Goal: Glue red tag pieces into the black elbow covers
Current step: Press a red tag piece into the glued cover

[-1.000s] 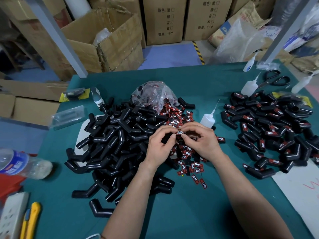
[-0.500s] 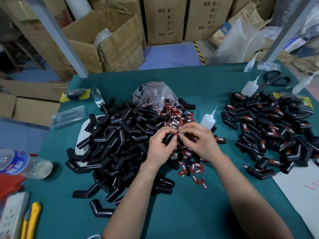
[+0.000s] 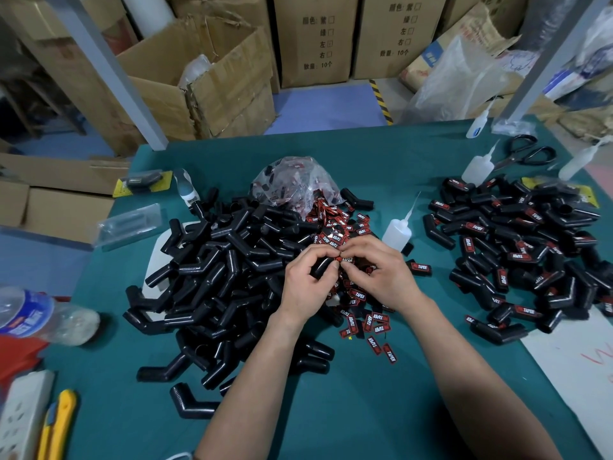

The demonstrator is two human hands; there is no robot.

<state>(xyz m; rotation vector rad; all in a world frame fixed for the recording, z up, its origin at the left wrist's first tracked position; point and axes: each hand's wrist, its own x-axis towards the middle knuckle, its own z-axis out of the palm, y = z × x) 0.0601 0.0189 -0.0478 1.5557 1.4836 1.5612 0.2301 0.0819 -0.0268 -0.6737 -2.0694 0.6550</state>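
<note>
tag: red tag [image 3: 345,259] pinched in right hand [image 3: 381,277] fingertips, mid-desk, right at the end of the black elbow cover [image 3: 323,265] that the left hand [image 3: 308,287] grips
hands: close together, each clamped on its piece
handling: tag looks tiny, light and bendy, prob slippery w/ glue, so hold by the edges; cover looks rubbery, so grab one leg
glue bottle [image 3: 396,230]: upright, just right of the hands
piles: bare covers [image 3: 215,277] left, tagged covers [image 3: 517,254] right, loose tags [image 3: 374,323] under the hands
desk [image 3: 365,410]: green top
</note>
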